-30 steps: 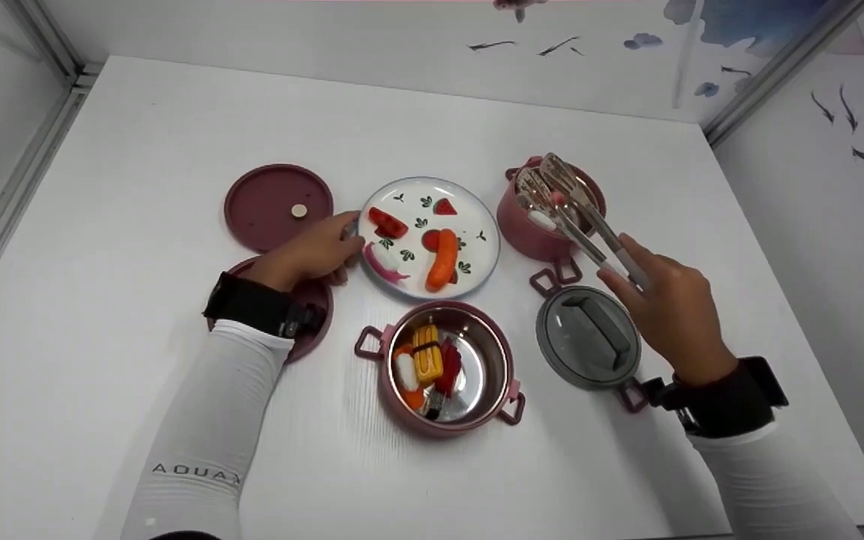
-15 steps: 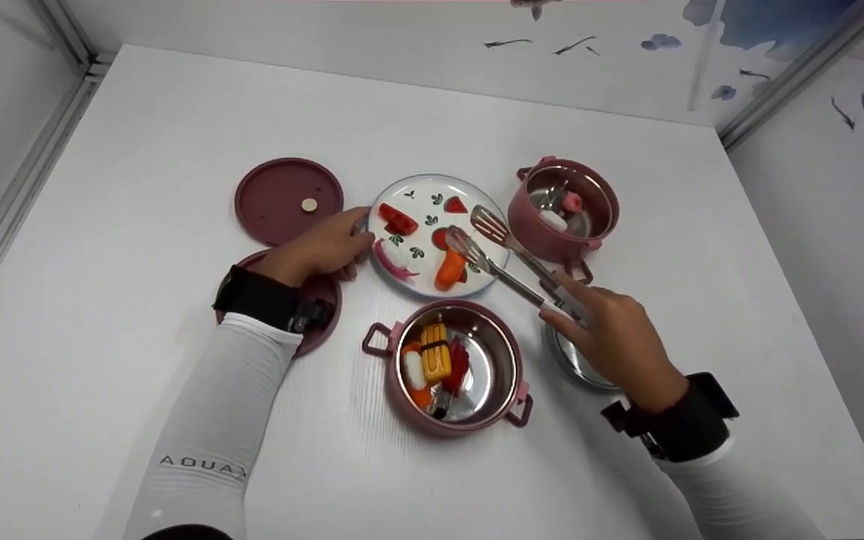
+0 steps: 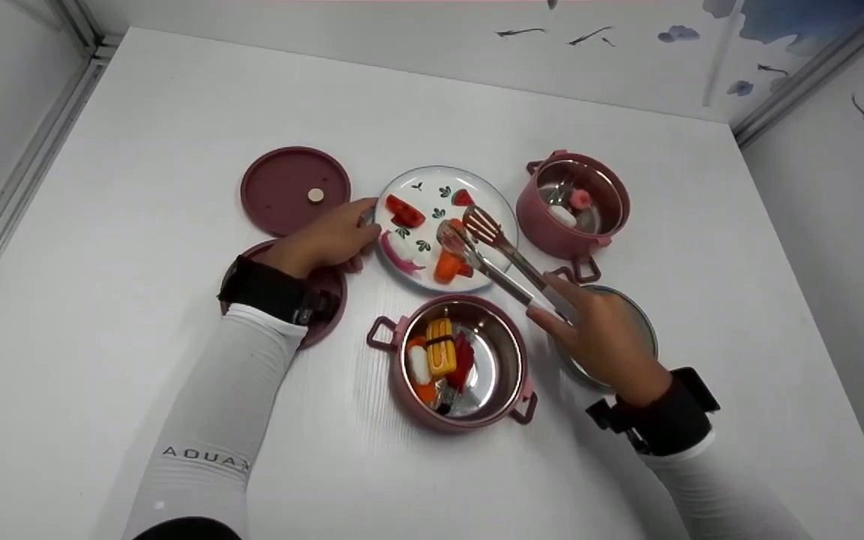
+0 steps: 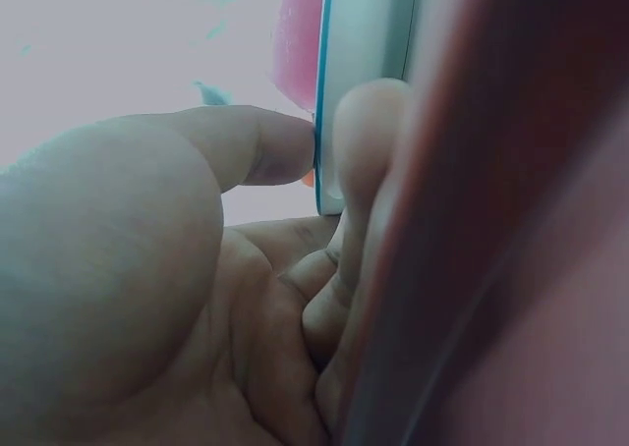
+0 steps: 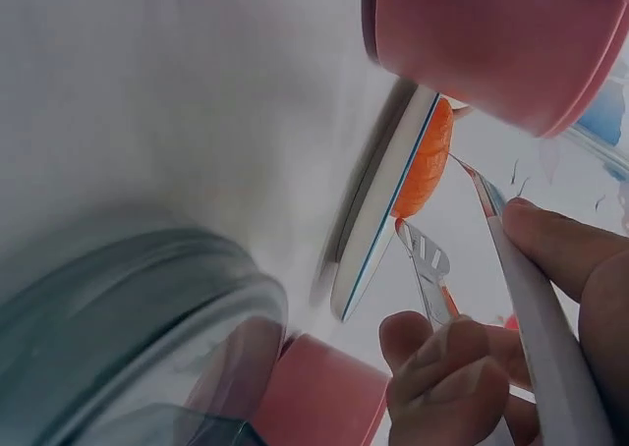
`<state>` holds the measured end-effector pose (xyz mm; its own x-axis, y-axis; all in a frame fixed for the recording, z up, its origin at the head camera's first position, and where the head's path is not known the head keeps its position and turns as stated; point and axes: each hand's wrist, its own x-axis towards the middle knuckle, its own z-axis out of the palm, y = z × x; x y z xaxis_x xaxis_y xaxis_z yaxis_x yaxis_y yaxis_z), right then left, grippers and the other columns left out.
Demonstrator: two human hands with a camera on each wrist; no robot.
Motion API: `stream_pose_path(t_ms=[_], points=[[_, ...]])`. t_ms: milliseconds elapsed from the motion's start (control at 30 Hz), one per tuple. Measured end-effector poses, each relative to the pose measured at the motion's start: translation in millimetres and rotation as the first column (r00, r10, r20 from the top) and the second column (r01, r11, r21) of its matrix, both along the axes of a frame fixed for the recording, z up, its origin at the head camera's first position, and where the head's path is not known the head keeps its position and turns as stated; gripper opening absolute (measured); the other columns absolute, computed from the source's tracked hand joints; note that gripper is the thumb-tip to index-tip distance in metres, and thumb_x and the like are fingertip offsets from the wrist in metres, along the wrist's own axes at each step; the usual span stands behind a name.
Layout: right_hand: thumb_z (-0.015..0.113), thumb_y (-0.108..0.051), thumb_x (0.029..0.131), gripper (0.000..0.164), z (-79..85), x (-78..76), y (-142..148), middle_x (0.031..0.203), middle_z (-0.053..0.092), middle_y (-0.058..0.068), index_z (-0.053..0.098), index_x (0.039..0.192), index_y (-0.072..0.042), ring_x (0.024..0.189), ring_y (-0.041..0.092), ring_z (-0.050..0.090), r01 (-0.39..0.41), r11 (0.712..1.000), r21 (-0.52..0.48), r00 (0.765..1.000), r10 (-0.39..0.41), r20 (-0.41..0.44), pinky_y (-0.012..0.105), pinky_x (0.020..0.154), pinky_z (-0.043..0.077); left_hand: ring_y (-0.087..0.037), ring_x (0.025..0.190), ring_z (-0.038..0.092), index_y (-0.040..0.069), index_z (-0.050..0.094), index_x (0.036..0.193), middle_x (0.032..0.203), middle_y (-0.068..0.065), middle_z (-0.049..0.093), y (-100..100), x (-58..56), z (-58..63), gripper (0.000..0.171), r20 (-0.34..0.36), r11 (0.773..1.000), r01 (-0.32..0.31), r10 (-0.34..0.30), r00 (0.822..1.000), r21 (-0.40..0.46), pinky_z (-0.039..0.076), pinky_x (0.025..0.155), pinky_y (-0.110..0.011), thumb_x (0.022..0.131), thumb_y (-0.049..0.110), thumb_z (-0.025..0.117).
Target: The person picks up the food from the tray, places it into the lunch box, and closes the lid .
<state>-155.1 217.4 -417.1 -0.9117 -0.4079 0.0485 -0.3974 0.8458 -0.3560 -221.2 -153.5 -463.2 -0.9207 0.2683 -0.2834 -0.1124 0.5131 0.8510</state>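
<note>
My left hand (image 3: 331, 236) pinches the left rim of a white leaf-patterned plate (image 3: 490, 196), thumb on top and fingers underneath, as the left wrist view shows. My right hand (image 3: 612, 345) holds metal tongs (image 3: 505, 280) by their grey handles. The tong tips are spread over the plate around an orange sausage-shaped toy food piece (image 3: 447, 267), seen in the right wrist view as an orange piece (image 5: 428, 166) between the tips. A red toy piece (image 3: 406, 211), a white-and-pink piece (image 3: 400, 251) and a small watermelon slice (image 3: 463, 197) also lie on the plate.
A pink pot (image 3: 451, 421) in front holds several toy foods. Behind right, a smaller pink pot (image 3: 548, 234) contains a white piece and a pink one. Two dark red discs (image 3: 274, 176) lie left, one beneath my left forearm. A glass lid (image 3: 648, 322) sits partly under my right hand.
My right hand has brought the tongs from over the smaller pot leftward to the plate, around the orange piece. My left hand stays at the plate's rim. The head view has shifted slightly.
</note>
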Motion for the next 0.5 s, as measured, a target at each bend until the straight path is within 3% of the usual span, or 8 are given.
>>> stream_pose_path(t_ms=[167,400,500], points=[[0.073,-0.039,0.091,0.055,1.7,-2.6,-9.9,0.112,0.074,0.012,0.061,0.137,-0.012,0.096,0.027,0.071,0.001,1.0,-0.026,0.997,0.001,0.077,0.049,0.087,0.058,-0.015,0.05,0.057,0.017,0.038,0.15,0.08,-0.009,0.055,-2.3,2.0,-0.9,0.047,0.032,1.0,-0.006,0.006,0.999,0.0,0.052,0.049,-0.028,0.103,0.02,0.042],[0.069,-0.036,0.094,0.049,17.8,-3.5,-6.9,0.116,0.072,0.016,0.064,0.133,-0.005,0.089,0.026,0.069,-0.028,1.0,0.004,0.997,0.028,0.077,0.044,0.075,0.055,-0.015,0.051,0.057,0.018,0.037,0.151,0.08,-0.009,0.055,-0.3,-0.9,-0.6,0.048,0.017,1.0,-0.015,0.015,1.0,0.013,0.052,0.049,-0.028,0.103,0.02,0.042],[0.07,-0.034,0.094,0.047,19.5,-3.7,-6.6,0.119,0.072,0.015,0.066,0.131,-0.005,0.1,0.027,0.071,-0.039,0.999,0.007,0.994,0.038,0.099,0.048,0.084,0.057,-0.015,0.051,0.057,0.018,0.036,0.152,0.08,-0.009,0.055,0.7,-2.4,-1.4,0.049,0.022,1.0,-0.006,0.006,1.0,0.011,0.052,0.05,-0.027,0.103,0.02,0.042]])
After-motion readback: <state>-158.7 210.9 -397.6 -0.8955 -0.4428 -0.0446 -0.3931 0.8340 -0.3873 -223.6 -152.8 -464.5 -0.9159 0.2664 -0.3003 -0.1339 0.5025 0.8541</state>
